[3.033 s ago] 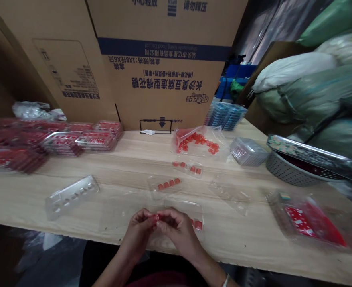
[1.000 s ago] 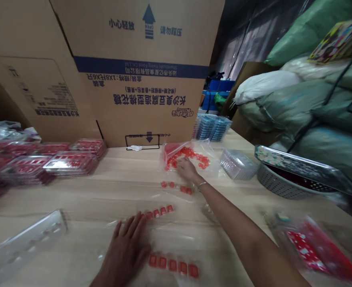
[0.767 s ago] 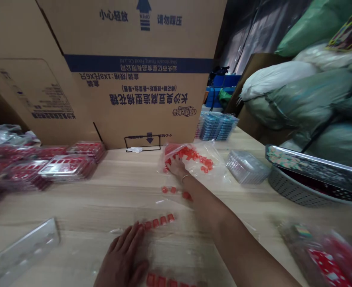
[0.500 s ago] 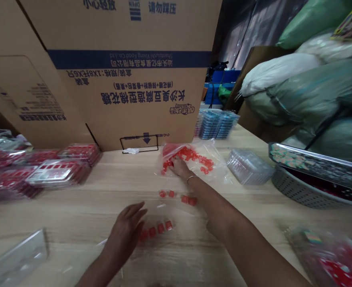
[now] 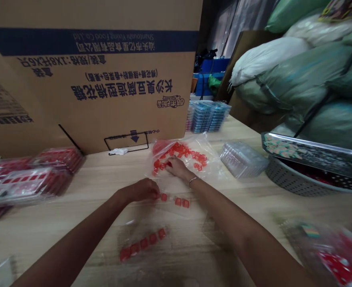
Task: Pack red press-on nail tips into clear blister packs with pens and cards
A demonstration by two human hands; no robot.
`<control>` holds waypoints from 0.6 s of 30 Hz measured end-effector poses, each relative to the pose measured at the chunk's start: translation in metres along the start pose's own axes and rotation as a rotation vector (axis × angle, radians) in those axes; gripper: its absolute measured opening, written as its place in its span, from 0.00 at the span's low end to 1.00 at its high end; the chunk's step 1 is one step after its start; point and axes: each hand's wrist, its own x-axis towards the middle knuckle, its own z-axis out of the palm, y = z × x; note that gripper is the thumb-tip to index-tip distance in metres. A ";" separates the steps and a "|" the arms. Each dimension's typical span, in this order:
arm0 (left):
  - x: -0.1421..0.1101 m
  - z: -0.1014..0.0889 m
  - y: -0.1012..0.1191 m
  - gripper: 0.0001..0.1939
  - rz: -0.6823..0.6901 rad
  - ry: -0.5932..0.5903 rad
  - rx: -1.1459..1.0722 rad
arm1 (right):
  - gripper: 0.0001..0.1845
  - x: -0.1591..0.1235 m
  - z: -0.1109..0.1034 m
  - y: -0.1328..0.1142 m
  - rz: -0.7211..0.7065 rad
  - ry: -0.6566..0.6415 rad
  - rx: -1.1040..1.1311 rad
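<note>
My left hand point(image 5: 142, 189) is closed, its fingertips pinched on a small red cube at the left end of a short row. Beside it sits another red cube point(image 5: 164, 197), with a pair of red cubes point(image 5: 182, 202) further right. My right hand point(image 5: 177, 166), with a bracelet at the wrist, reaches into a clear plastic bag point(image 5: 210, 149); its fingers are pinched among loose red cubes point(image 5: 180, 149), on what I cannot make out. Nearer to me, a clear plastic tray point(image 5: 131, 229) holds a slanting row of red cubes point(image 5: 144, 243).
Packed red trays point(image 5: 29, 183) lie at the left below a large cardboard box point(image 5: 119, 111). To the right are stacked clear trays point(image 5: 243, 159), a grey basket point(image 5: 301, 179) and a blurred bag of red items point(image 5: 337, 259). Blue packs point(image 5: 208, 115) stand behind.
My left hand has moved forward from the near tray to the short row and its fingers have closed. My right hand stays in the bag. The view has shifted slightly.
</note>
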 end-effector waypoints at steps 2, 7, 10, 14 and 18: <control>0.011 -0.004 -0.004 0.07 0.004 -0.072 -0.022 | 0.08 0.000 -0.002 -0.001 0.003 -0.006 0.000; 0.032 0.007 -0.007 0.06 0.025 -0.109 -0.024 | 0.09 -0.003 -0.006 -0.005 0.018 -0.019 -0.011; 0.025 0.018 -0.003 0.07 0.034 0.007 -0.007 | 0.10 -0.004 -0.007 -0.006 0.027 -0.031 -0.011; 0.000 0.025 0.008 0.16 0.001 0.208 0.002 | 0.12 -0.008 -0.012 -0.009 0.011 -0.065 -0.015; -0.022 0.031 0.020 0.13 0.016 0.351 -0.045 | 0.22 -0.021 -0.026 -0.020 -0.040 -0.088 -0.023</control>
